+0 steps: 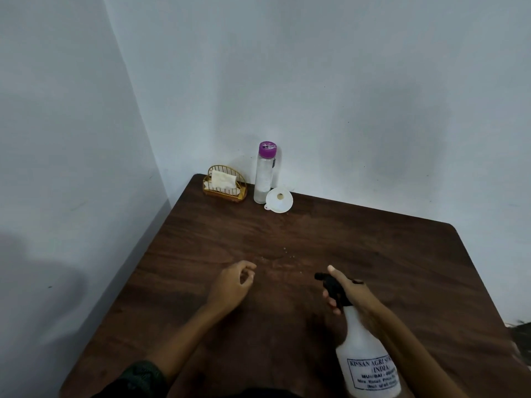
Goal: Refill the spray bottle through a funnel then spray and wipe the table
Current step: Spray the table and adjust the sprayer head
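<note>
My right hand grips the black trigger head of a white spray bottle, held above the near right part of the brown wooden table with the nozzle pointing left and away. A few small droplets lie on the wood ahead of the nozzle. My left hand hovers over the table to the left, fingers loosely curled, holding nothing. At the far corner a white funnel lies beside a clear bottle with a purple cap. A white cloth sits in a gold wire holder.
The table stands in a corner, with white walls along its far and left edges. The holder, the clear bottle and the funnel are grouped at the far left corner. A dark object shows at the right edge of the view.
</note>
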The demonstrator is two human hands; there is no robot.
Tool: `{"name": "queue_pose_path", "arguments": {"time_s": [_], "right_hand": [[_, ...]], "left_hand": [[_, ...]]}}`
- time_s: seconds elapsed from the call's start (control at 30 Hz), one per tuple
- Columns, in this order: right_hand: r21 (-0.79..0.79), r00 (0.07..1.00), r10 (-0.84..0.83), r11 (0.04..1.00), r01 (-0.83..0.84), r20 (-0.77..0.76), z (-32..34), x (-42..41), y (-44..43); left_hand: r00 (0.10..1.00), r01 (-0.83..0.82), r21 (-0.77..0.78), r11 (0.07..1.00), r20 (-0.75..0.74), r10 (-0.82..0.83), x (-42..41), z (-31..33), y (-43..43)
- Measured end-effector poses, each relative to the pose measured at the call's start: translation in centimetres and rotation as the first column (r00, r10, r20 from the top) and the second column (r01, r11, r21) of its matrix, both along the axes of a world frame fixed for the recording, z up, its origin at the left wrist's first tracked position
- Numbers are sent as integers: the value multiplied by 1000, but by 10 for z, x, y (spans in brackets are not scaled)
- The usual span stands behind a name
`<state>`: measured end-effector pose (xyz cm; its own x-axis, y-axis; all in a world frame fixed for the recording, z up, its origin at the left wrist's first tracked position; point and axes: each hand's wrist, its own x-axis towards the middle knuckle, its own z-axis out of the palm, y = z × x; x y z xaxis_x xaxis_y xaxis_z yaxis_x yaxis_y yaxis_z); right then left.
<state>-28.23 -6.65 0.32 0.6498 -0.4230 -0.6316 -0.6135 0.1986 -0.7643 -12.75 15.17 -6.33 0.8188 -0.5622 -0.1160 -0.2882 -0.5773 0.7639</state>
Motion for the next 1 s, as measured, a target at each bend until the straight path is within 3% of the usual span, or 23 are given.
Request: {"name": "queue_pose_path", "arguments": {"time_s": [0.23, 0.43, 0.6, 0.83, 1.0], "right_hand": [[120, 999, -3, 993, -2, 38, 7, -3, -7], [-139, 991, -131, 982, 131, 9, -2, 12, 1], [-12, 999, -30, 999, 30, -34, 6, 11, -1], [-185, 978, -201, 960, 209, 63, -6, 20, 3], [-137, 992, -126, 982, 127, 17, 1, 20, 2]], "left_hand": [[982, 157, 258, 953, 59, -177, 3, -10, -4], [959, 246, 476, 844, 10, -285, 2, -18, -4], [944, 297, 525, 798, -35, -329, 3, -25, -4], [921, 342, 592, 730, -56, -386, 3, -24, -4], [915, 352, 605, 714, -60, -400, 5, -22, -4]]}}
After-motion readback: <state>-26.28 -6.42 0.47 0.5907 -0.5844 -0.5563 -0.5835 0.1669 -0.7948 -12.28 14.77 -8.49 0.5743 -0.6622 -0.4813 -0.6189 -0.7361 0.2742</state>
